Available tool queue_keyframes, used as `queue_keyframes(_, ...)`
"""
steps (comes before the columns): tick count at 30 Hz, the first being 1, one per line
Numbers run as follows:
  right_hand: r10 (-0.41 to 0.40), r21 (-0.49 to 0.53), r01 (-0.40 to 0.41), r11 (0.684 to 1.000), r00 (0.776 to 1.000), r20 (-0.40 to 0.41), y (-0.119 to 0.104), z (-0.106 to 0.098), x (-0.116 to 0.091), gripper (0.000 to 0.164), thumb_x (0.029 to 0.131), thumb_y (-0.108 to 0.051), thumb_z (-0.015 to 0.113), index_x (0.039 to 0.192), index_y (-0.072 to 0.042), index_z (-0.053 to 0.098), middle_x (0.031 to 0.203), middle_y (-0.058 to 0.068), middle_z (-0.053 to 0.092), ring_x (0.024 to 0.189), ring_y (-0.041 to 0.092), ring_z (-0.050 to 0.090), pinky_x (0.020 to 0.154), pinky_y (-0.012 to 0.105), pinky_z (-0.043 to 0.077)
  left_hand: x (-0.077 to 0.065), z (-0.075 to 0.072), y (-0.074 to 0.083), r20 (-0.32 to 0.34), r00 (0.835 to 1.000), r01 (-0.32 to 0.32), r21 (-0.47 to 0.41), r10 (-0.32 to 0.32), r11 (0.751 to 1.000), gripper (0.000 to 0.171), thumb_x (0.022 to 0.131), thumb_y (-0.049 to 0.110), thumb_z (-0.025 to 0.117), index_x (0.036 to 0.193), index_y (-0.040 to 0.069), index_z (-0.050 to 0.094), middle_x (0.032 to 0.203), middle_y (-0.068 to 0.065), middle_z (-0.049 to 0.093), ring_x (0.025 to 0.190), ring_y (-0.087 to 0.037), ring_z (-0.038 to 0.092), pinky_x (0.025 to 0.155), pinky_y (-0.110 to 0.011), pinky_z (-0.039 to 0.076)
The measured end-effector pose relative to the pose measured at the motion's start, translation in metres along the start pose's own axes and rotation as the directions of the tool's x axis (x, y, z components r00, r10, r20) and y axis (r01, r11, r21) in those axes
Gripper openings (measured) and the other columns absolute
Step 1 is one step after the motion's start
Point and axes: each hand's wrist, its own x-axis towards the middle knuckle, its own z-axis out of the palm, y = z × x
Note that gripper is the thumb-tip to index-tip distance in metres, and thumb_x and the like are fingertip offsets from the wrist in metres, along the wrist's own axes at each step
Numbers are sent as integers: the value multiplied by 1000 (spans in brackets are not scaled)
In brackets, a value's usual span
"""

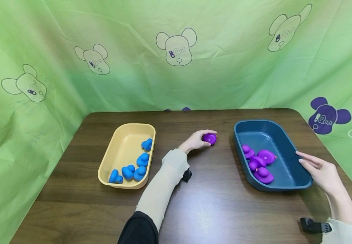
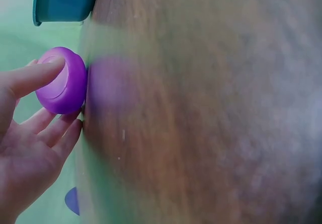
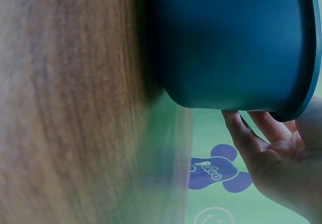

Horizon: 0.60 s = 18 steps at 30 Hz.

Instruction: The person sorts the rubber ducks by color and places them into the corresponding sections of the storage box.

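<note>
My left hand grips a purple toy duck between the two containers. In the left wrist view its thumb presses the round flat underside of the purple duck, with the fingers on the opposite side, close to the tabletop. My right hand holds the right rim of a dark blue bin. Seen from the right wrist, fingertips touch the outer wall under the rim, while the thumb's tip is hidden. Several purple ducks lie along the bin's left side.
A pale yellow bin on the left contains several blue toy ducks along its right and near sides. Both bins stand on a brown wooden table. Behind hangs a green cloth printed with mouse-like heads.
</note>
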Motion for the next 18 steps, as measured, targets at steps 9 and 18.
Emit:
queue_keyframes(9, -1, -25, 1, 1000, 1000, -6, 9, -2, 4, 34, 88, -27, 54, 122, -28, 54, 79, -43, 47, 73, -25, 43, 57, 3, 37, 1, 3, -2, -17, 1000, 10, 6, -9, 1000, 50, 74, -5, 65, 121, 10, 54, 120, -7, 55, 107, -16, 49, 85, -15, 35)
queue_keyframes(18, 13, -58, -14, 998, 999, -31, 13, 0, 5, 34, 88, -30, 54, 122, -31, 54, 79, -44, 45, 74, -26, 42, 58, 2, 37, 6, 4, -8, -20, 1000, 21, 26, -20, 999, 47, 74, -2, 67, 116, 14, 57, 116, -2, 58, 104, -12, 51, 87, -19, 37)
